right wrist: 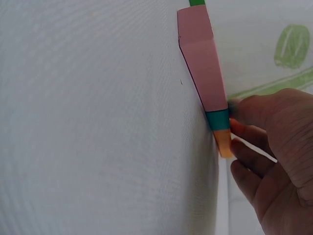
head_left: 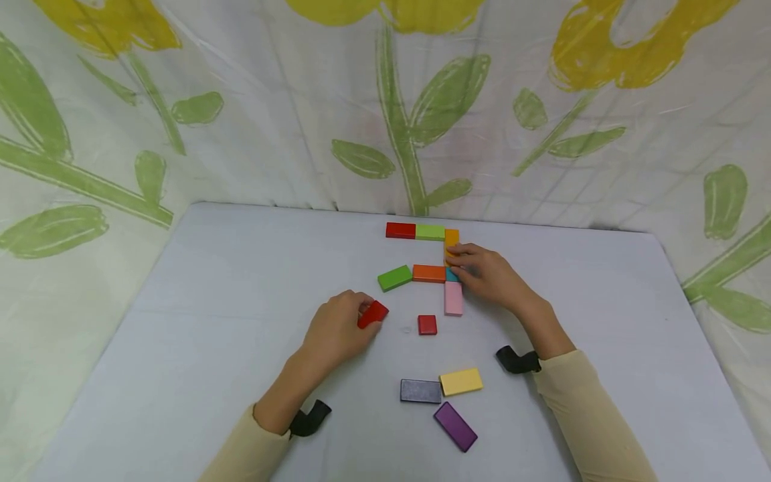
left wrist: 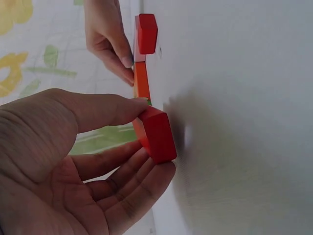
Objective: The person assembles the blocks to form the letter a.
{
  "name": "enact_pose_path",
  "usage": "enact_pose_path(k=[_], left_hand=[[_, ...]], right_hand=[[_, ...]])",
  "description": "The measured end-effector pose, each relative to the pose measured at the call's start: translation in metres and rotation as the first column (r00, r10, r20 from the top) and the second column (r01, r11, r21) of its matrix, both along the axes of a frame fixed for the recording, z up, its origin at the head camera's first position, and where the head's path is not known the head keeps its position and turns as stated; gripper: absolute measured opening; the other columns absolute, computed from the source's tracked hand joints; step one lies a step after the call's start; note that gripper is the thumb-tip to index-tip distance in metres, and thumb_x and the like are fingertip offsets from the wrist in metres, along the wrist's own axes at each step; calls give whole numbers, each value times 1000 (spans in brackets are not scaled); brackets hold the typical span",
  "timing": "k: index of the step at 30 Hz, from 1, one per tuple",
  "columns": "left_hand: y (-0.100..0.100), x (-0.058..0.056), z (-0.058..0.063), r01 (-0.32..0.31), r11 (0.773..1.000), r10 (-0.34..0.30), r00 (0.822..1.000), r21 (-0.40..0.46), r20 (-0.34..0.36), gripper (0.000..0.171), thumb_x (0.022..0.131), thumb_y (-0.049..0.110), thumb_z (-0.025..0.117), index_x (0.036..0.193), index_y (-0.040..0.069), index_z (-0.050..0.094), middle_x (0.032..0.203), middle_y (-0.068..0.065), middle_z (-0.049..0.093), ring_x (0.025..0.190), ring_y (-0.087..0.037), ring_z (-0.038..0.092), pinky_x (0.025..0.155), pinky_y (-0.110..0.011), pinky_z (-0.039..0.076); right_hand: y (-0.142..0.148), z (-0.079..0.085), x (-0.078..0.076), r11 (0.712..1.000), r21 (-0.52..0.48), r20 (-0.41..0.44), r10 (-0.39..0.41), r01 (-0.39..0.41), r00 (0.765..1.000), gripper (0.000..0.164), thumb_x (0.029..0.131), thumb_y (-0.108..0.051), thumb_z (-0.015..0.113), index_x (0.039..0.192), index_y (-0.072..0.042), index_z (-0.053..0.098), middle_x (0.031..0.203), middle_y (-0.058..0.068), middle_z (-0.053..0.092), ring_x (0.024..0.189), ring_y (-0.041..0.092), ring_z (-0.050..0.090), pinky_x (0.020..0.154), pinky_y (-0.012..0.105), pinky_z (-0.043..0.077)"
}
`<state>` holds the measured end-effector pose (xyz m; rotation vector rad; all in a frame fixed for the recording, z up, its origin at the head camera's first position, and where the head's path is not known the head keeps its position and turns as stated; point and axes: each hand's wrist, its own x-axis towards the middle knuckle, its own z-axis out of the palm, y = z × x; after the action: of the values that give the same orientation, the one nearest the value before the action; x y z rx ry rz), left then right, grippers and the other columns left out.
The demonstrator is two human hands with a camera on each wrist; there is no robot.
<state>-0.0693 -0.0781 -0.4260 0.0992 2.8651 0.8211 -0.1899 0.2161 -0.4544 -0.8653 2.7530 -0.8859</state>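
My left hand (head_left: pixel 340 328) pinches a small red block (left wrist: pixel 160 134) between thumb and fingertips, close over the white table. At the far side, my right hand (head_left: pixel 490 274) reaches down to a column of blocks. Its thumb touches the teal block (right wrist: pixel 218 120), and its fingertips rest by the yellow-orange block (head_left: pixel 452 237), which they partly cover. Toward me, the pink block (head_left: pixel 454 298) continues that column. An orange block (head_left: pixel 429 273) extends left from the teal one, with a tilted green block (head_left: pixel 395 278) at its end. Another red block (head_left: pixel 427 325) lies alone between the hands.
A dark red block (head_left: pixel 400 230) and a light green block (head_left: pixel 430 232) form a row along the back. Nearer lie a grey block (head_left: pixel 420 391), a yellow block (head_left: pixel 461 381) and a purple block (head_left: pixel 456 426). A flower-patterned curtain (head_left: pixel 271 120) hangs behind the table.
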Motion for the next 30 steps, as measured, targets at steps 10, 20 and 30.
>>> enact_pose_path(k=[10, 20, 30], left_hand=[[3, -13, 1, -100, 995, 101, 995, -29, 14, 39, 90, 19, 83, 122, -1, 74, 110, -16, 75, 92, -28, 68, 76, -37, 64], [4, -20, -1, -122, 991, 121, 992, -52, -23, 36, 90, 17, 82, 119, -3, 74, 108, -18, 75, 91, -30, 68, 76, -39, 63], [10, -23, -3, -119, 990, 118, 993, -71, -30, 37, 90, 18, 82, 118, -4, 73, 106, -18, 74, 91, -30, 68, 77, -40, 62]], right_hand=[[0, -1, 0, 1000, 12, -2, -1, 1, 1000, 34, 101, -9, 70, 134, 0, 71, 148, 19, 65, 143, 39, 57, 119, 57, 47], [-1, -1, -1, 1000, 4, 8, 2, -2, 1000, 34, 101, -9, 70, 134, -1, 71, 149, 18, 64, 144, 40, 56, 119, 57, 46], [0, 0, 0, 1000, 0, 7, -2, 2, 1000, 34, 101, -9, 70, 134, 0, 71, 149, 18, 64, 144, 40, 56, 119, 57, 47]])
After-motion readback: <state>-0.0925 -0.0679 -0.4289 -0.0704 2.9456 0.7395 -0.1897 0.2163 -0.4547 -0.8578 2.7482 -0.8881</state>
